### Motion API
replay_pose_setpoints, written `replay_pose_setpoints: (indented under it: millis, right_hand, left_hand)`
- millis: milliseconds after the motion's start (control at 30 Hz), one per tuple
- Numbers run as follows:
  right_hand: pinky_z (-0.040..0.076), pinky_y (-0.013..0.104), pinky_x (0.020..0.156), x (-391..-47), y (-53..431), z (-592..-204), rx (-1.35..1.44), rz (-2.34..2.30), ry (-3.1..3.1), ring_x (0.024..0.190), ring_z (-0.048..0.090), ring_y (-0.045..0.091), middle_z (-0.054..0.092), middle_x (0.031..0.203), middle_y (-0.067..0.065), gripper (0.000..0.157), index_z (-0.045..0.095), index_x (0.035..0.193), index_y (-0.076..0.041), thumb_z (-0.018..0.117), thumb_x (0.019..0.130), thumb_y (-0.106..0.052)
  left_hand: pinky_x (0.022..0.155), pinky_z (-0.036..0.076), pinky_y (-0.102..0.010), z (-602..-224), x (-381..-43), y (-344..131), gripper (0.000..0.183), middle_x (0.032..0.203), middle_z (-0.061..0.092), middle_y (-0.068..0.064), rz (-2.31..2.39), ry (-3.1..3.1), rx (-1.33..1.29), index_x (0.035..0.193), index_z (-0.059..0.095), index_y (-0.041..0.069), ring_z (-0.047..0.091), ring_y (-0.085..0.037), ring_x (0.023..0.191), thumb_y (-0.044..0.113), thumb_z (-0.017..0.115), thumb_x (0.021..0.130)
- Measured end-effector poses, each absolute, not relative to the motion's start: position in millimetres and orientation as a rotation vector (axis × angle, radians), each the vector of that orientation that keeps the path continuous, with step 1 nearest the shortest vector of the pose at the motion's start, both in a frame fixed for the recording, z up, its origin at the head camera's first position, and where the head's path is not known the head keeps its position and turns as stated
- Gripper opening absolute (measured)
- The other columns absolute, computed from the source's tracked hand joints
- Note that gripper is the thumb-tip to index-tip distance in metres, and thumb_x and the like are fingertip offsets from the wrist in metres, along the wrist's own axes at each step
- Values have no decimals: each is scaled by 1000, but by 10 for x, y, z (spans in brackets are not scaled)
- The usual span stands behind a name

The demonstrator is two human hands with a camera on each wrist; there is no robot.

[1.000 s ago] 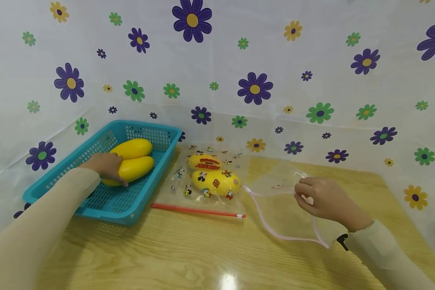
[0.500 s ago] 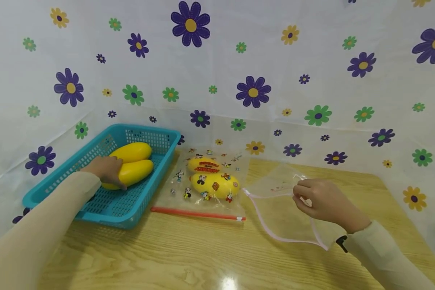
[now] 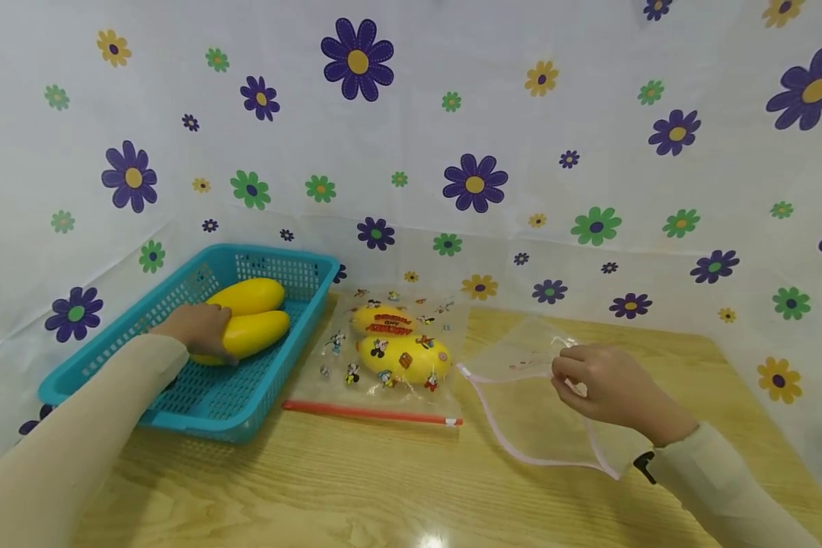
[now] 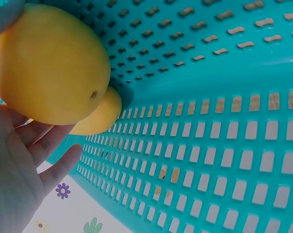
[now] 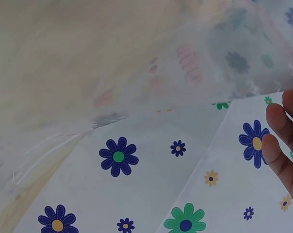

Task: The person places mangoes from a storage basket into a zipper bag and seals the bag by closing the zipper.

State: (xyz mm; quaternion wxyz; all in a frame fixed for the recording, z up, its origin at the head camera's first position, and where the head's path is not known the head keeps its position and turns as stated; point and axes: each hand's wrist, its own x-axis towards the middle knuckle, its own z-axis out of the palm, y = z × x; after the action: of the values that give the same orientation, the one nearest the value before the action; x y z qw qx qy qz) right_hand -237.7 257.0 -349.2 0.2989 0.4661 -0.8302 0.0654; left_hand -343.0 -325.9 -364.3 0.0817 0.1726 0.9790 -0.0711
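My left hand (image 3: 195,332) reaches into the blue plastic basket (image 3: 326,288) and grips the nearer of two yellow mangoes (image 3: 259,335). In the left wrist view, thumb and fingers lie around that mango (image 4: 54,68); the other mango (image 3: 252,294) sits behind, against it. My right hand (image 3: 610,390) pinches the edge of a clear zip bag (image 3: 541,430) with a pink seal, its upper side lifted and its mouth spread apart. Close up, the right wrist view has the sheer bag (image 5: 132,73) beside the fingertips (image 5: 276,151).
Between basket and pink-sealed bag lies a printed clear bag (image 3: 336,384) with a red slider strip (image 3: 370,412). It contains two yellow mangoes (image 3: 404,360). A flowered white sheet (image 3: 411,137) stands behind the wooden table (image 3: 301,487).
The head view has tilted up slightly, so everything sits a little lower. Both hands keep their places: the left on the mango, the right on the zip bag's edge.
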Motion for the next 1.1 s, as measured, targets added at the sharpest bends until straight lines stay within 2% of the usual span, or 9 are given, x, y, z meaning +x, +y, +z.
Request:
replay_pose_setpoints:
  millis: [200, 400, 533, 700, 767, 900, 1100]
  right_hand:
    - [33, 12, 48, -2388, 2580, -3497, 1234, 171, -2208, 54, 37, -5, 51, 63, -12, 16, 55, 69, -20, 54, 85, -18]
    - [32, 12, 48, -2391, 2585, -3525, 1239, 177, -2194, 54, 37, -5, 50, 63, -11, 24, 55, 69, -20, 46, 92, -24]
    - [32, 12, 48, -2396, 2589, -3521, 1237, 183, -2181, 54, 37, -5, 50, 63, -11, 33, 53, 69, -21, 37, 96, -30]
    - [33, 12, 48, -2391, 2588, -3509, 1242, 187, -2188, 54, 38, -4, 50, 64, -11, 33, 54, 69, -21, 37, 96, -31]
    - [33, 12, 48, -2388, 2588, -3507, 1243, 186, -2190, 54, 38, -4, 51, 64, -11, 32, 54, 70, -21, 37, 96, -30]
    - [34, 13, 48, -2390, 2590, -3507, 1239, 185, -2190, 53, 40, -3, 51, 64, -11, 34, 54, 70, -20, 36, 96, -31]
    - [33, 13, 48, -2402, 2597, -3506, 1224, 174, -2196, 53, 39, -4, 51, 63, -11, 29, 53, 69, -20, 41, 94, -27]
  left_hand:
    - [67, 48, -44, -3593, -3444, -3284, 83, 91, 62, -14, -171, 2962, 520, 113, 53, -10, 54, -24, 75, 56, 73, 66]
    - [58, 36, -34, -3500, -3444, -3330, 72, 80, 55, -4, -167, 3049, 529, 103, 57, 0, 45, -19, 69, 59, 72, 65]
    - [60, 38, -36, -3433, -3445, -3339, 76, 87, 59, -9, -234, 3096, 582, 107, 57, -2, 48, -21, 72, 61, 70, 67]
    - [68, 47, -44, -3344, -3372, -3292, 82, 106, 63, -20, -234, 3140, 609, 114, 56, -4, 58, -32, 88, 62, 70, 67]
    - [68, 47, -44, -3306, -3338, -3272, 81, 105, 63, -20, -232, 3160, 616, 112, 57, -3, 58, -31, 87, 62, 71, 66]
    - [63, 44, -39, -3253, -3301, -3240, 76, 94, 63, -13, -241, 3197, 620, 106, 58, 0, 52, -22, 75, 62, 72, 65]
    - [64, 44, -40, -3208, -3281, -3190, 76, 93, 61, -13, -248, 3228, 614, 107, 57, 0, 51, -22, 75, 61, 73, 64]
